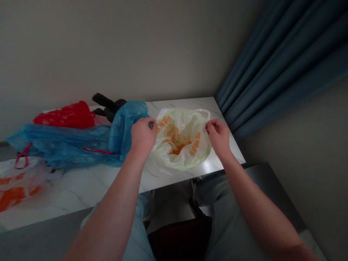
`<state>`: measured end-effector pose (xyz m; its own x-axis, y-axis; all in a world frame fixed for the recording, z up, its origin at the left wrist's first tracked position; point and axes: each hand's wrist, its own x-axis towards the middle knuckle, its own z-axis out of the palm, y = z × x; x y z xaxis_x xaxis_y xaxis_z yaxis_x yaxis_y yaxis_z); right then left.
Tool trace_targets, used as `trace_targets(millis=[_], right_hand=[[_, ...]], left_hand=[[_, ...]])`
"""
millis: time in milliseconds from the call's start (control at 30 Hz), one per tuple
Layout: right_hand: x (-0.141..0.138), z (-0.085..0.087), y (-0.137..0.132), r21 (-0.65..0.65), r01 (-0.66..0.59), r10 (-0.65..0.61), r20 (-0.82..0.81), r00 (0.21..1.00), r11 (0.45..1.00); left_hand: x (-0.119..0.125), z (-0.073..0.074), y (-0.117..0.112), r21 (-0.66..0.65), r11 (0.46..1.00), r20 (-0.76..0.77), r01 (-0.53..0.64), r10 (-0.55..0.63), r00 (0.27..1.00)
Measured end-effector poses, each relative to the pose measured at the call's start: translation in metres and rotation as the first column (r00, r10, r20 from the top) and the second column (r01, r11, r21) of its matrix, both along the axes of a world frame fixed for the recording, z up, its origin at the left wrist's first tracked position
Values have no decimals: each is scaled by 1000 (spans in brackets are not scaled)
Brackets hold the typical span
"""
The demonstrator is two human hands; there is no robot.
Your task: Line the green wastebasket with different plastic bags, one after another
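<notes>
A: So what are the hands doing here?

B: Left hand [143, 136] and right hand [219, 137] are apart, each pinching the rim of a white plastic bag [181, 139] with orange print.

A: Where's it sitting?

B: Near the far right corner of the marble-look table [165, 177], just beside a crumpled blue plastic bag [62, 145]. A red plastic bag [65, 116] lies further left.

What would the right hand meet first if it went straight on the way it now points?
The white plastic bag with orange print: the right hand pinches its rim in the fingers, so the bag's open mouth lies directly ahead, though depth is hard to judge.
</notes>
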<state>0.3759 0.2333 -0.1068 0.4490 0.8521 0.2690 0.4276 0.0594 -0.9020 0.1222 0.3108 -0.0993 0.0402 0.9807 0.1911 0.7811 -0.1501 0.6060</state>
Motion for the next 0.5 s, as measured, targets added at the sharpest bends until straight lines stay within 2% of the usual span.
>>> trace_targets(millis=[167,267,367,500], right_hand=[[0,4,-9,-142,-49,44,-42,998,989],[0,5,-14,-197,-68,70,0,998,978],[-2,5,-18,-225,-93,94,-4,996,970],[-4,11,-21,-226,-283,266,-105,958,932]], left_hand=[[-2,-7,7,-30,998,167,52,-46,985],[-5,-12,10,-169,985,195,39,-5,981],[-11,-14,9,-332,943,181,10,54,982],[-27,-12,4,-442,897,259,-10,138,956]])
